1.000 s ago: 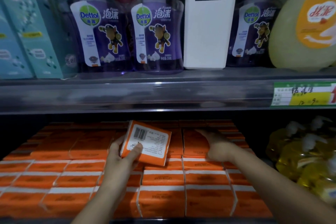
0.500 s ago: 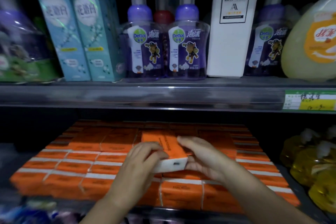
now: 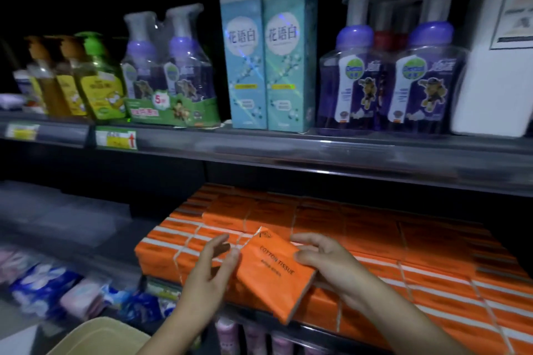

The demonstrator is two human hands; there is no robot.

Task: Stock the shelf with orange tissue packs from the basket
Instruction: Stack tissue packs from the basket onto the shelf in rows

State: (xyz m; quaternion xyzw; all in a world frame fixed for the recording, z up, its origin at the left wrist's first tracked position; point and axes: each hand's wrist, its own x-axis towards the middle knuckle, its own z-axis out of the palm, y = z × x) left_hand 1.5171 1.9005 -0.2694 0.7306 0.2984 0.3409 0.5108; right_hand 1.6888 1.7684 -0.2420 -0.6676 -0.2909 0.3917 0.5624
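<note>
An orange tissue pack printed "COTTON TISSUE" lies tilted over the front rows of orange tissue packs that fill the lower shelf. My right hand grips its right end, thumb on top. The fingertips of my left hand touch its left edge with fairly straight fingers. At the bottom left corner shows the beige rim of the basket; its inside is out of view.
The upper shelf carries purple soap bottles, two teal boxes, green and yellow bottles and a white container. Blue and pink packs lie lower left. Pink bottles stand below the tissue shelf.
The view has swung left and pulled back. The pack has turned printed face up and come toward the shelf's front. My right hand now grips it and my left hand has loosened.
</note>
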